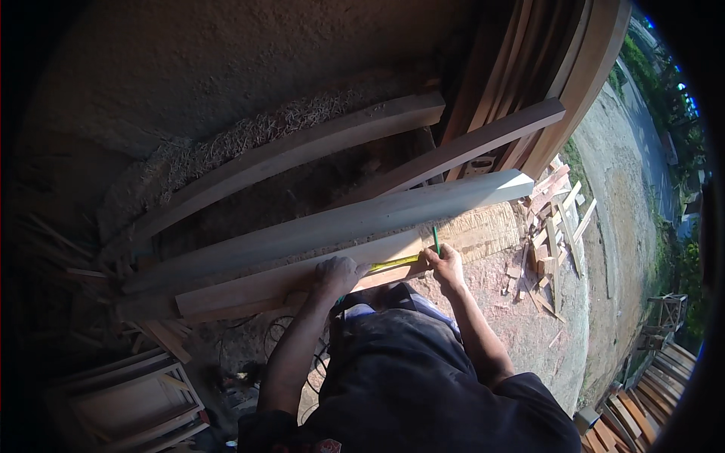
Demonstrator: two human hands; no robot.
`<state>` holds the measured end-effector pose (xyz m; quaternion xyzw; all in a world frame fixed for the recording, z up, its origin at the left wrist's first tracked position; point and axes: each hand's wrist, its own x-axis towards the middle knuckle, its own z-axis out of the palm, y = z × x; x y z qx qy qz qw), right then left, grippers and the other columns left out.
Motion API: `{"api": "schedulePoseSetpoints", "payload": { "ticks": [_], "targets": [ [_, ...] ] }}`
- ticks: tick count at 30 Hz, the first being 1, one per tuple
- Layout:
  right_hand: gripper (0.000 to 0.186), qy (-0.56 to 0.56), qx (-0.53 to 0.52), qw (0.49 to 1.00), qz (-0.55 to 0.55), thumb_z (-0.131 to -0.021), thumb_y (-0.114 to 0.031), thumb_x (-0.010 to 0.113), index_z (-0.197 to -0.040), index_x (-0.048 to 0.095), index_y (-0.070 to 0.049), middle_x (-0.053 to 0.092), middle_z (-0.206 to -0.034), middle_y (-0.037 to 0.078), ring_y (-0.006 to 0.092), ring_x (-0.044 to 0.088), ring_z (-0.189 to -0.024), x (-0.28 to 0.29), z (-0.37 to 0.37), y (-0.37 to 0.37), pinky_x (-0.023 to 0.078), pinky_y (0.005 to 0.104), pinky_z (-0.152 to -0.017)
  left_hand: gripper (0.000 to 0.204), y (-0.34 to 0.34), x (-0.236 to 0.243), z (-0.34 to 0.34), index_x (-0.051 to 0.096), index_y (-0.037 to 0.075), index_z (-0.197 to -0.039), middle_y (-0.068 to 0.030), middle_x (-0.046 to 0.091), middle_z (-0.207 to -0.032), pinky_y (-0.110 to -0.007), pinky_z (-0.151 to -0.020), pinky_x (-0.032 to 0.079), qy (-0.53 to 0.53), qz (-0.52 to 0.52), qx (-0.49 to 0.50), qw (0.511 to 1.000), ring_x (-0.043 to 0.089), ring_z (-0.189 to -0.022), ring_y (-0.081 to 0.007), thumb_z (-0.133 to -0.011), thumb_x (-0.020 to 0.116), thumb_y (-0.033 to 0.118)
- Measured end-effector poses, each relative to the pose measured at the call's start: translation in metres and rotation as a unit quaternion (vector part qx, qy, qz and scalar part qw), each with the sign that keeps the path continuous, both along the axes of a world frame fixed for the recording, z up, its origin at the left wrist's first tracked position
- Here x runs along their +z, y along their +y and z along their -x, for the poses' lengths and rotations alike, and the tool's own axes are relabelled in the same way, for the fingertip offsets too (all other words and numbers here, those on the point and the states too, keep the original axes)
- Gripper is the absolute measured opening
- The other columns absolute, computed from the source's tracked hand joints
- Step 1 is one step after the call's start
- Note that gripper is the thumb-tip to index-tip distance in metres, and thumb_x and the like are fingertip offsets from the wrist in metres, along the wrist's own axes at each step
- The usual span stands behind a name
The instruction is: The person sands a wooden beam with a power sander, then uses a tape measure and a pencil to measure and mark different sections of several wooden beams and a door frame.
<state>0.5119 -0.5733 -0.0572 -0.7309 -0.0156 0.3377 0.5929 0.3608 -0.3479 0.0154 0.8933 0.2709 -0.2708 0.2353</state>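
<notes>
A yellow tape measure [394, 263] is stretched along a pale wooden beam [249, 289] in front of me, between my two hands. My left hand [337, 275] is closed at the tape's left end, resting on the beam; whatever part of the tape lies inside the fist is hidden. At the other end, my right hand [444, 266] pinches a slim green pencil [436, 240], which points up and away from me. Its fingers are also at the tape, near the beam's sunlit right end.
Beyond lie a long greyish beam [362, 215] and another beam [302, 143] beside wood shavings [234, 136]. Tall planks [566, 83] lean at the back right. Wood offcuts [547, 249] litter the right floor. Wooden frames [136, 400] lie at the lower left. Cables [276, 332] are near my legs.
</notes>
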Motion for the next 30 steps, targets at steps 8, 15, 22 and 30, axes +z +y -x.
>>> {"api": "schedulePoseSetpoints", "payload": {
  "ticks": [8, 15, 22, 30],
  "targets": [
    [0.017, 0.027, -0.046, 0.998, -0.015, -0.090, -0.023, 0.067, -0.089, 0.064, -0.005, 0.057, -0.065, 0.000, 0.0036, 0.037, -0.044, 0.013, -0.003, 0.007, 0.026, 0.0224, -0.039, 0.051, -0.008, 0.005, -0.010, 0.072, 0.004, -0.094, -0.0195, 0.069, -0.096, -0.046, -0.084, 0.050, 0.019, -0.028, 0.026, 0.999, 0.066, -0.096, -0.0359, -0.088, 0.058, 0.052],
    [0.015, 0.017, -0.068, 0.996, -0.051, -0.089, -0.019, 0.068, -0.090, 0.061, -0.005, 0.061, -0.070, 0.002, 0.0048, 0.043, -0.048, 0.016, -0.002, 0.008, 0.030, 0.0219, -0.041, 0.057, -0.002, -0.001, -0.010, 0.071, 0.002, -0.099, -0.0213, 0.068, -0.102, -0.046, -0.087, 0.049, 0.027, -0.006, 0.030, 0.999, 0.064, -0.101, -0.0366, -0.088, 0.056, 0.055],
    [0.015, 0.005, -0.020, 0.999, -0.042, -0.087, -0.012, 0.070, -0.085, 0.058, -0.004, 0.062, -0.072, 0.003, 0.0108, 0.058, -0.063, 0.009, -0.001, 0.013, 0.047, 0.0261, -0.056, 0.062, 0.006, 0.014, -0.012, 0.069, 0.001, -0.108, -0.0234, 0.066, -0.111, -0.044, -0.095, 0.045, 0.046, 0.011, 0.030, 0.998, 0.061, -0.110, -0.0362, -0.088, 0.053, 0.057],
    [0.018, -0.108, 0.017, 0.993, 0.051, -0.087, -0.015, 0.071, -0.084, 0.057, -0.004, 0.059, -0.071, 0.002, 0.0085, 0.054, -0.064, 0.001, 0.001, 0.012, 0.045, 0.0259, -0.058, 0.066, 0.006, 0.008, -0.012, 0.069, 0.000, -0.106, -0.0235, 0.066, -0.109, -0.047, -0.092, 0.046, 0.043, 0.002, 0.010, 0.999, 0.062, -0.107, -0.0375, -0.088, 0.050, 0.060]
  ]
}}
